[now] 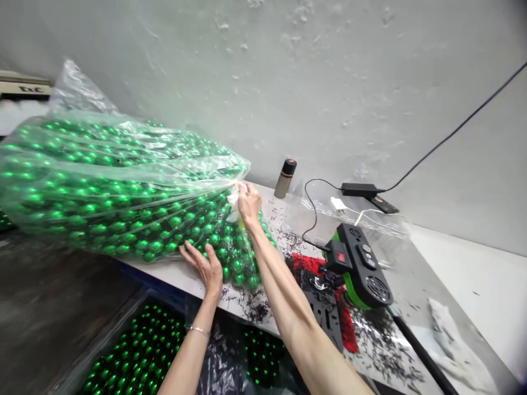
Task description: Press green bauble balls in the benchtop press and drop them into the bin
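Note:
A large clear plastic bag [123, 186] full of shiny green balls lies across the left part of the white table. My right hand [249, 203] is closed round the gathered neck of the bag, where the plastic bunches into folds. Below it and to the left, my left hand [205, 267] rests against the lower side of the bag with its fingers spread. Some green balls show through the plastic between and beneath my hands.
On the table [267, 192] stand a spray can [285, 179] and a black-and-green device [362, 266] with cables and a red-edged base. Small black bits lie scattered round it. A white cloth [457, 345] lies at the right. Below the table, a lined container holds more green balls [135, 351].

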`<state>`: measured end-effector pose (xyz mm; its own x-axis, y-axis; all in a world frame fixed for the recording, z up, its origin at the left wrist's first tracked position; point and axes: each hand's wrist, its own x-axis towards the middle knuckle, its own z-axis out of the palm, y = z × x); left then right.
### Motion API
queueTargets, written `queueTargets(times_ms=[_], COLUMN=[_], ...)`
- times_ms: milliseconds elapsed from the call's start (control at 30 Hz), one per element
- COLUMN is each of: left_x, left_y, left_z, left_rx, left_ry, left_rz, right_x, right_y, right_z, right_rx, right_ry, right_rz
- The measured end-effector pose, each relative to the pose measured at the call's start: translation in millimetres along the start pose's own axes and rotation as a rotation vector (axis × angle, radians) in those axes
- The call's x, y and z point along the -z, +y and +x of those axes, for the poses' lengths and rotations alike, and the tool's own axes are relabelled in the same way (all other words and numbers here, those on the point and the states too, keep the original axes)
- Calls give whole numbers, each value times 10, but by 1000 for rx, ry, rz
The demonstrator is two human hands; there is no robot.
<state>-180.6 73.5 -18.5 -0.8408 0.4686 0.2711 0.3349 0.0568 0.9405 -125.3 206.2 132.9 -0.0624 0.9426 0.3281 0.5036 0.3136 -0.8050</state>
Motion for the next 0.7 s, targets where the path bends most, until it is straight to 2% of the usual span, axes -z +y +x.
queueTargets(times_ms=[200,300,367,467,533,633,700], left_x=[24,35,53,135,243,451,565], left_y=[-31,-39,-33,-2,26,55,63], left_z=[-31,-36,-64,-243,-496,-1020,-1355], left_rx=[-31,-32,-28,-62,-162,-478,-724], left_ry=[6,7,6,-18,-67,-215,-360], left_rz=[-9,-14,-17,-23,-20,-7,-13], right_x=[-167,-218,-173,82,362,809,1034], right_y=[-14,-41,-43,63,251,687,991], right_z=[-167,-450,-771,-1449,-1966,-2636,-2921], right_rx=[14,45,89,173,236,307,307], right_ry=[33,60,71,68,50,57,68], right_rz=[-28,-87,-110,-151,-238,-441,-531])
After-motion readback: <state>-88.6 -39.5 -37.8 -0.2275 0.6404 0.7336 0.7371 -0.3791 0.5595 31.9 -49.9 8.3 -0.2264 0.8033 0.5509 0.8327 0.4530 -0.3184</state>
